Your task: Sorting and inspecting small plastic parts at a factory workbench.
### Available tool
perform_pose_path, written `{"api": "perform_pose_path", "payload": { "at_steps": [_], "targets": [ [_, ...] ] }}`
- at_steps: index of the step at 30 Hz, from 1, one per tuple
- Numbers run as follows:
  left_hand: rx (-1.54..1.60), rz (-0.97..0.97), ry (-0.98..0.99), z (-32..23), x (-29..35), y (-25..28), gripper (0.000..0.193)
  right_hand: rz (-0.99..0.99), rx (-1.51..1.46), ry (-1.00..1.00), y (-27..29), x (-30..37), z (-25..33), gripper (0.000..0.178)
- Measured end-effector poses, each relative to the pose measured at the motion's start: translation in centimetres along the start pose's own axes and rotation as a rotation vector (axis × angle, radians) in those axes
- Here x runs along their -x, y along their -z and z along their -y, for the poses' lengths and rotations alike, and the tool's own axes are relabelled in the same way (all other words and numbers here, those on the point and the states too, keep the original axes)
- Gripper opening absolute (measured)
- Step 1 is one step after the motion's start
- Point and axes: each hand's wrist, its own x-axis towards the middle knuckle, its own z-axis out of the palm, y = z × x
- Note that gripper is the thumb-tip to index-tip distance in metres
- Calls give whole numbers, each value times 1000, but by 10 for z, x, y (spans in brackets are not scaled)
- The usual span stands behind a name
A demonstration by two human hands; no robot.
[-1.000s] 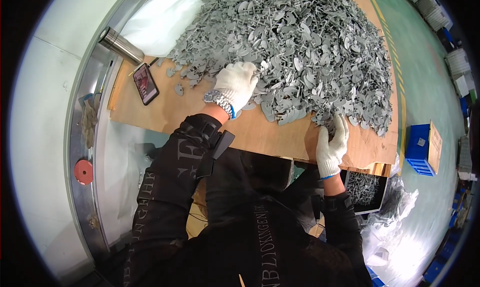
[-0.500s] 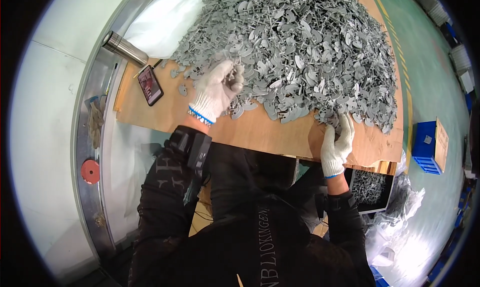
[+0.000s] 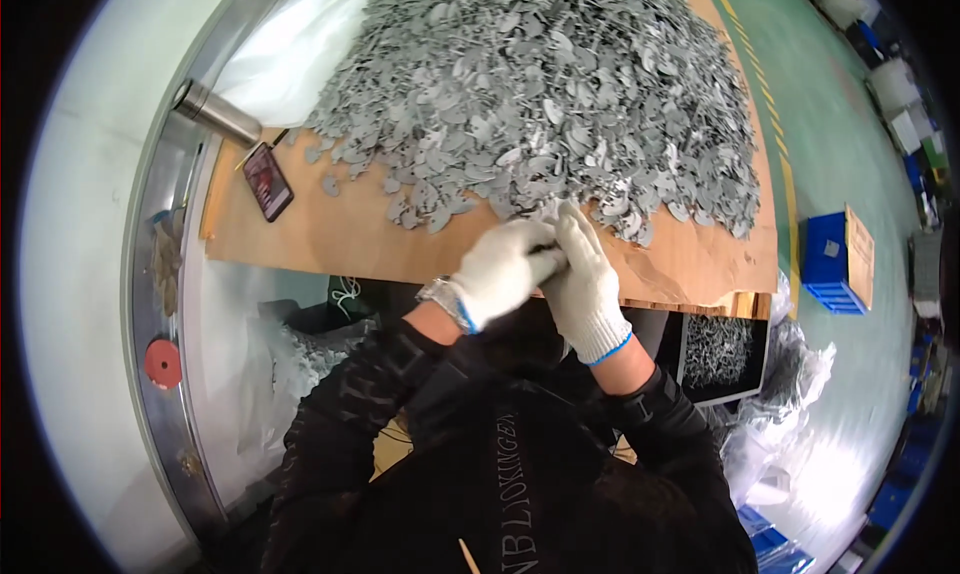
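A big heap of small flat grey metal pieces (image 3: 560, 104), many of them curved, covers the work table (image 3: 310, 229). My left hand (image 3: 505, 274), in a white knitted glove, is closed with its fingertips against my right hand. Gloved likewise, my right hand (image 3: 585, 284) has its fingers pressed together and bent toward the left one. They meet over the table's near edge, just in front of the heap. Whatever lies between the fingers is hidden; some grey metal shows close beyond the right fingertips.
At the left lie a phone (image 3: 268, 182) and a steel flask (image 3: 218, 113), beside clear plastic sheeting (image 3: 295, 59). A black tray of metal bits (image 3: 718, 352) sits below the table's right front. Beyond it are crumpled plastic (image 3: 790, 374) and a blue crate (image 3: 832, 264) on the floor.
My left hand has come right and nearer, off the heap, while my right hand has moved left to meet it. The whole view has shifted a little.
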Motion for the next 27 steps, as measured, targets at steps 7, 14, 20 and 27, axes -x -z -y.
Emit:
{"api": "perform_pose_path", "payload": {
  "at_steps": [7,14,20,27],
  "targets": [
    [-1143,-405,-571,7,0,-30,34,-96,-294,-150,20,-6,-6,40],
    [-632,-348,-798,-24,1,-22,40,-40,-288,-128,25,-12,19,31],
    [-920,-624,-633,-34,-75,76,41,-39,-248,-108,68,1,49,36],
    [-1469,-437,-261,-70,-116,67,40,-346,55,97,100,14,78,36]
  ]
}}
